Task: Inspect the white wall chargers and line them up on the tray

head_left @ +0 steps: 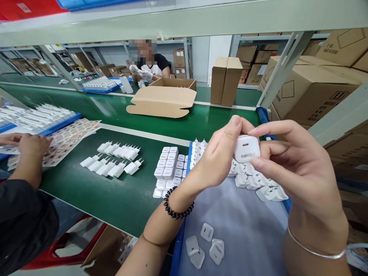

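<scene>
A white charger point(246, 148) is held up in front of me, its port side with grey lettering facing me. My left hand point(221, 149) grips its left edge between thumb and fingers. From the other side, my right hand point(299, 168) pinches the same charger at its top and bottom right. Below lies a blue-edged tray point(238, 218) with a pale liner. Several white chargers point(255, 178) crowd its far end, and a few loose white charger pieces point(207, 232) lie near its front. Stacked white chargers point(166, 163) stand left of the tray.
Chargers with pins point(117, 157) lie in rows on the green bench point(74, 191). At far left, a co-worker's hands point(34, 145) rest near sticker sheets point(63, 142). An open cardboard box point(163, 100) lies across the bench, before another person. Large cartons point(316, 88) stand right.
</scene>
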Action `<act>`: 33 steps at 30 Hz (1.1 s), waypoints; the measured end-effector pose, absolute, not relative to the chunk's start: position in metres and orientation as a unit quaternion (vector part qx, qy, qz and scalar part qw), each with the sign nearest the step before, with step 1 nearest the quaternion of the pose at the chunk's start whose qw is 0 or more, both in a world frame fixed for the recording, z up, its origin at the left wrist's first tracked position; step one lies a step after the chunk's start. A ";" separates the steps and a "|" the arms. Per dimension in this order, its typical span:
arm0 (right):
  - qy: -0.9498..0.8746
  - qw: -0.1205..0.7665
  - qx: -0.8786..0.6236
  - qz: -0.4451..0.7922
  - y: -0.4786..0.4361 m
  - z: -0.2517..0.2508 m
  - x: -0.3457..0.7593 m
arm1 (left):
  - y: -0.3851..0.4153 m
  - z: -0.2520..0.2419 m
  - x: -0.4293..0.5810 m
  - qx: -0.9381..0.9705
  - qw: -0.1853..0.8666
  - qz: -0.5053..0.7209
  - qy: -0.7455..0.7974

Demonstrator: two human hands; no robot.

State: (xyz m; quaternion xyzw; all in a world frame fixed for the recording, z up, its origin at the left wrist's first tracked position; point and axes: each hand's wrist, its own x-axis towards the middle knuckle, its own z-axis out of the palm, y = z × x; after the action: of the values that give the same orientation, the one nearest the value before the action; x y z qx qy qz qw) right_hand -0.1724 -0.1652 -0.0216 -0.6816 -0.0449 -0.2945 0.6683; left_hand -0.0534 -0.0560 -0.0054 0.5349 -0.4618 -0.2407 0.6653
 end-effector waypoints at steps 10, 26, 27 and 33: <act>-0.007 0.637 -0.709 -0.303 -0.158 -0.018 -0.178 | -0.047 -0.005 -0.051 0.561 0.617 -0.232 -0.501; -0.045 0.645 -0.682 -0.342 -0.150 -0.017 -0.195 | -0.028 0.006 -0.068 0.472 0.591 -0.224 -0.614; -0.040 0.644 -0.673 -0.362 -0.148 -0.018 -0.195 | -0.028 0.007 -0.069 0.478 0.591 -0.234 -0.606; -0.034 0.683 -0.618 -0.388 -0.144 -0.019 -0.191 | -0.029 0.007 -0.076 0.498 0.603 -0.240 -0.575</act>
State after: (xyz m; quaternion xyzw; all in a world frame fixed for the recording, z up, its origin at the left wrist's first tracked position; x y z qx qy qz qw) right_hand -0.1909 -0.1436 -0.0195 -0.6183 -0.0337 -0.3881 0.6826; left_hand -0.0759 -0.0286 0.0073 0.4982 -0.5754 -0.2400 0.6025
